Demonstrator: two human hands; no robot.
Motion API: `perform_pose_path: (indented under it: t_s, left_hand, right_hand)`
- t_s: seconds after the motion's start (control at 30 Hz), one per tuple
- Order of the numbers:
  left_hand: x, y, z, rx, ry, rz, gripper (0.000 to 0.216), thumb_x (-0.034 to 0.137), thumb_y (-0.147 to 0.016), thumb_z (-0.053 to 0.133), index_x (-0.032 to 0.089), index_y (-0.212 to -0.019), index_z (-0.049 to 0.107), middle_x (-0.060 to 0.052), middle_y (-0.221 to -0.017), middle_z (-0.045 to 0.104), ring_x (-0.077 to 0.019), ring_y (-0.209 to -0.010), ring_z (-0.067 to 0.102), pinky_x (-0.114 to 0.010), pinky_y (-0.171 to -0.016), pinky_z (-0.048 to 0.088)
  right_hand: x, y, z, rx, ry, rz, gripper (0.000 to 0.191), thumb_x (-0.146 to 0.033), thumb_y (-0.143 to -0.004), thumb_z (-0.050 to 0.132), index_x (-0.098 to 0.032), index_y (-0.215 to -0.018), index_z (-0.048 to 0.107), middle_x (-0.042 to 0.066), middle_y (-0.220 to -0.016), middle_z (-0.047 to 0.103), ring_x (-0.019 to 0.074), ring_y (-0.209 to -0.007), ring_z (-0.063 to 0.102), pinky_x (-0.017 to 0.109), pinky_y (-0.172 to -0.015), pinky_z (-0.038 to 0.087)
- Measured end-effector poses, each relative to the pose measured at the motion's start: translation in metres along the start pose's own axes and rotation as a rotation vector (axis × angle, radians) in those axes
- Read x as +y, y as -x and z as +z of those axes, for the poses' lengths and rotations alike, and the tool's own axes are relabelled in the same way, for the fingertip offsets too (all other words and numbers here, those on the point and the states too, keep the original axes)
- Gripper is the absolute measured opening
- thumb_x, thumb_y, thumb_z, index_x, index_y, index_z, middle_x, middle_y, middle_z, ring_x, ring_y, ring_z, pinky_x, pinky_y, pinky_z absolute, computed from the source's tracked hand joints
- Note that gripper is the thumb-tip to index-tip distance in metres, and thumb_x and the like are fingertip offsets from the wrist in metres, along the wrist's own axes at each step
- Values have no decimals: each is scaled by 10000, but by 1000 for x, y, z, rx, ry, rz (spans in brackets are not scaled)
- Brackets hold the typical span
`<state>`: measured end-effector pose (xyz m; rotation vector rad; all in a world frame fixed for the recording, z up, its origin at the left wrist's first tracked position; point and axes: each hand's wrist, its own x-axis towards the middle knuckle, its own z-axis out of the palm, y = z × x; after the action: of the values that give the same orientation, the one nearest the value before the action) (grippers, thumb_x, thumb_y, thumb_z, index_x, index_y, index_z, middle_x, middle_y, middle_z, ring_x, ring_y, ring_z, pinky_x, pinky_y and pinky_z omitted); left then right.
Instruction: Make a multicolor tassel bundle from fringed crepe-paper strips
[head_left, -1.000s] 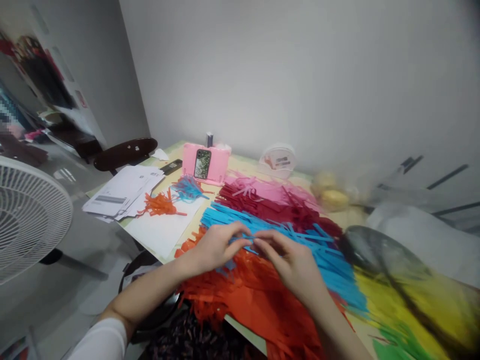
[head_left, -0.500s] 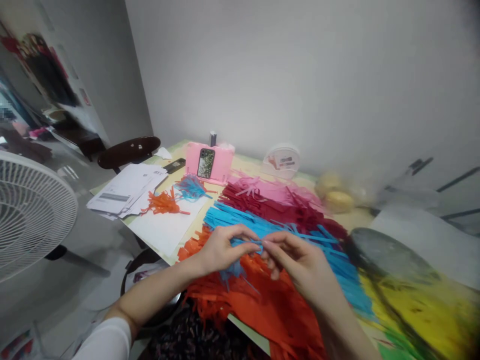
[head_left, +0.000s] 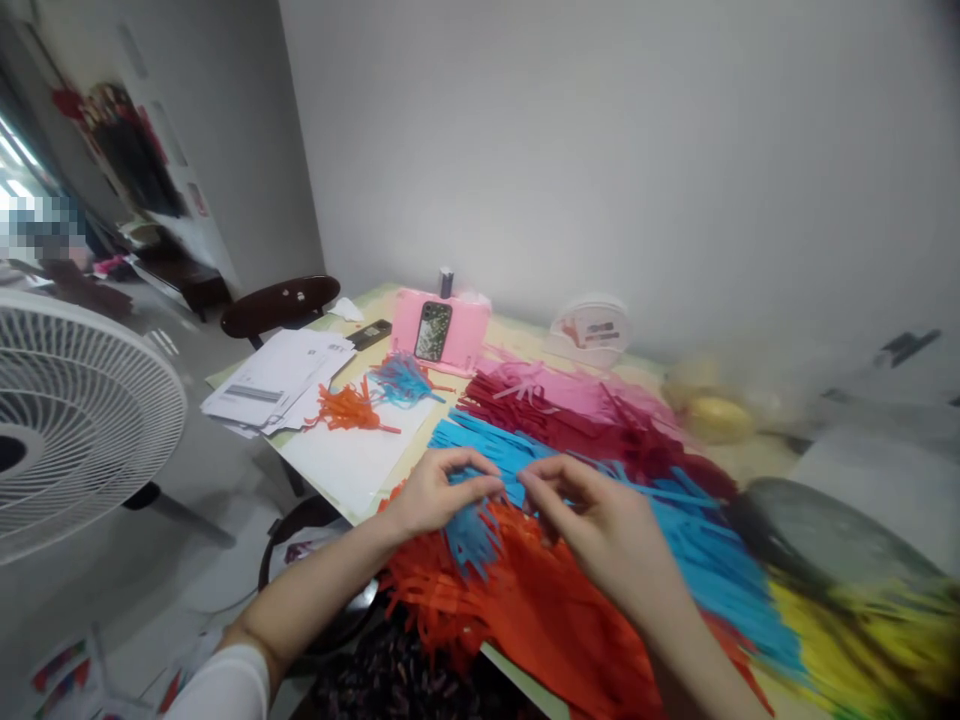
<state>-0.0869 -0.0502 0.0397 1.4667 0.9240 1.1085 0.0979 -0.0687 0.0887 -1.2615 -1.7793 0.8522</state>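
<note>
My left hand pinches a small bundle of blue paper fringe, whose strips hang down over the orange fringe sheet. My right hand is closed in a pinch at the same bundle's top, fingertips almost meeting the left hand's. Both hands hover over the blue fringe sheet. Beyond it lie dark red fringe and pink fringe.
A finished orange tassel and a blue tassel lie on white paper. A phone leans on a pink stand. Papers, a white fan at left, a dark stool, yellow fringe at right.
The view has swung left, so the table sits further right. The blue bundle has gathered under my left hand and hangs lower. My right fingers stay pinched at its top.
</note>
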Motion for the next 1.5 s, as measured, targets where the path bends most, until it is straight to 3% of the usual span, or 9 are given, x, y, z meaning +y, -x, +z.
perform_pose_path:
  t_s: [0.23, 0.37, 0.53, 0.73, 0.87, 1.07, 1.27, 1.4, 1.5]
  left_hand:
    - [-15, 12, -16, 93, -82, -24, 394, 515, -811, 684, 136, -913, 722, -39, -784, 714, -150, -694, 624, -257, -689, 484]
    - [-9, 15, -61, 94, -291, 49, 320, 392, -905, 585, 163, -1115, 663, -51, -897, 720, -188, -860, 652, -300, -821, 496]
    - [5, 8, -148, 822, -1059, 47, 257, 272, -977, 423, 195, -1062, 654, -106, -1102, 672, -279, -1113, 527, -457, -1020, 362]
    - [-50, -15, -157, 355, -1262, -171, 200, 225, -932, 517, 215, -965, 714, -71, -1108, 674, -255, -1087, 535, -406, -971, 379]
    - [-82, -23, -147, 219, -1259, -211, 155, 213, -892, 584, 214, -994, 701, -59, -1101, 696, -266, -1094, 543, -420, -952, 379]
    - [-60, -24, -146, 117, -1360, -184, 146, 185, -839, 644, 228, -960, 713, -88, -1149, 664, -327, -1190, 486, -552, -1035, 299]
    - [1, -65, -88, 162, -1415, 193, 209, 240, -889, 603, 220, -1064, 715, -133, -1261, 629, -339, -1254, 472, -572, -1106, 279]
    - [-9, -132, 9, -422, -1163, 372, 286, 195, -951, 462, 212, -1068, 723, -77, -1091, 719, -207, -1049, 637, -316, -949, 476]
    - [-45, -180, 76, -579, -1200, 347, 273, 162, -914, 483, 154, -964, 752, -122, -998, 737, -234, -966, 668, -318, -873, 510]
  right_hand:
    - [-3, -3, 23, 100, 1, -39, 407, -606, -839, 585, -223, -704, 610, -3, -523, 585, 138, -414, 531, 256, -441, 432]
    - [5, -3, 44, 31, -44, -52, 396, -583, -882, 539, -206, -848, 657, 41, -656, 675, 159, -495, 575, 275, -490, 462]
    - [30, -9, 40, -13, -87, 33, 432, -584, -877, 542, -181, -966, 670, 65, -757, 714, 154, -511, 587, 283, -507, 491]
    - [93, -28, 8, 35, 7, 123, 476, -621, -863, 505, -164, -877, 639, 75, -746, 714, 147, -500, 598, 272, -488, 506]
    - [139, -35, -22, 22, 161, 165, 460, -607, -839, 484, -178, -816, 649, 79, -713, 725, 180, -507, 634, 289, -479, 511]
    - [173, -52, -85, 140, 562, 209, 355, -448, -879, 473, -190, -803, 704, 148, -754, 737, 294, -688, 705, 388, -629, 505]
    - [197, -92, -90, -57, 801, 147, 167, -281, -941, 586, -155, -976, 691, 83, -1026, 717, 197, -946, 678, 390, -888, 522]
    - [211, -103, -81, -177, 926, 184, 253, -348, -951, 600, -161, -1116, 644, 68, -1117, 666, 181, -963, 656, 395, -853, 551]
    - [216, -98, -85, -199, 1003, 228, 271, -346, -953, 596, -162, -1149, 632, 74, -1137, 657, 188, -973, 654, 400, -849, 553]
